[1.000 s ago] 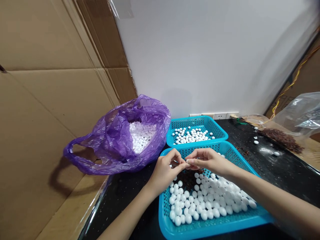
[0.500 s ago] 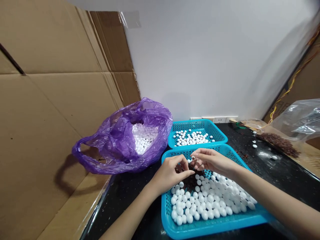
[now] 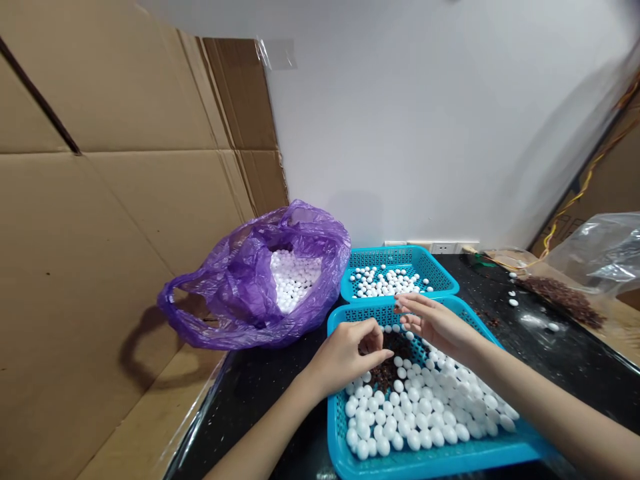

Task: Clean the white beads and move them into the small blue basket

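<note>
While both hands hang over the near basket (image 3: pixel 440 458), they are apart, with no contact between them. Left hand (image 3: pixel 350 352) is at the basket's 9 o'clock side, fingers curled in, thumb sticking out toward 3 o'clock, right above the brown bits (image 3: pixel 386 375). Cannot tell if anything is pinched inside the curl. Right hand (image 3: pixel 434 325) is at roughly 12 o'clock of the basket, fingers stretched out loose toward 9 o'clock, nothing clamped that shows. Forearms come in from 6 and 4 o'clock.

White balls (image 3: pixel 425 417) fill the basket from its centre down to 6 o'clock and across to 3 o'clock, mostly one layer, touching each other. Brown bits lie in a dark patch from centre toward 11 o'clock, ringed by balls.

Far basket (image 3: pixel 400 255), same blue mesh, sits just beyond at 12 o'clock, rims touching or nearly so, with a thin scatter of white balls in it. Purple bag (image 3: pixel 235 300) is at 10 o'clock of the near basket, mouth open, more white balls inside, leaning against the far basket's left wall. All of it sits on a black table (image 3: pixel 260 393).

At 2 o'clock is a clear bag (image 3: pixel 600 250) with a brown pile (image 3: pixel 563 298) in front of it and a few loose white balls on the table nearby. Cardboard (image 3: pixel 125 233) stands along the 9 o'clock side. White wall (image 3: pixel 425 133) is behind, socket (image 3: pixel 440 248) at its foot, yellow wire (image 3: pixel 575 200) running up at the far right.
</note>
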Motion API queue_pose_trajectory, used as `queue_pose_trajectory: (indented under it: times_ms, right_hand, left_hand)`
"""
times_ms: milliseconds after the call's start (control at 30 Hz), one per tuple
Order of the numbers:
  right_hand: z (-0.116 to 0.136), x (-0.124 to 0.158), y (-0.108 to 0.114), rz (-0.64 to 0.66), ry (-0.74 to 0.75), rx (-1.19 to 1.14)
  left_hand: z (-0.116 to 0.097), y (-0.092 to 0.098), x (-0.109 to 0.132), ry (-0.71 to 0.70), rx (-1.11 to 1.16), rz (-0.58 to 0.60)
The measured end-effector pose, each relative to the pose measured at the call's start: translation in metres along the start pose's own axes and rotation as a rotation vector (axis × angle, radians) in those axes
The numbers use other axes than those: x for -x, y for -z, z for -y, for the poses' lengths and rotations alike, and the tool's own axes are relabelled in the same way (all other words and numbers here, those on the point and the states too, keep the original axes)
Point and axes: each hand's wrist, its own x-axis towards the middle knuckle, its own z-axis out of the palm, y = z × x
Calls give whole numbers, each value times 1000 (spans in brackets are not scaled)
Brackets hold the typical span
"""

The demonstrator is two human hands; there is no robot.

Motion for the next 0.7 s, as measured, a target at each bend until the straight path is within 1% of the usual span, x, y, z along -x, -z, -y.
queue_pose_trajectory:
  times_ms: [67,133,333,433,700]
  right_hand:
    - [2,-2,3,-66,9,-55]
    - [4,-2,4,-69,1,-76]
    - [2,3,-3,103,6,2]
    - [0,6,-7,154,10,57]
    - [-2,8,-7,270,27,159]
  left_hand:
    - [-1,0,0,3,-11,1]
    - [-1,0,0,9,-15,-13]
    - [0,-2,-2,7,0,-156]
    - [0,-2,-4,-12,7,-213]
    - [2,-3,-1,-57,13,-244]
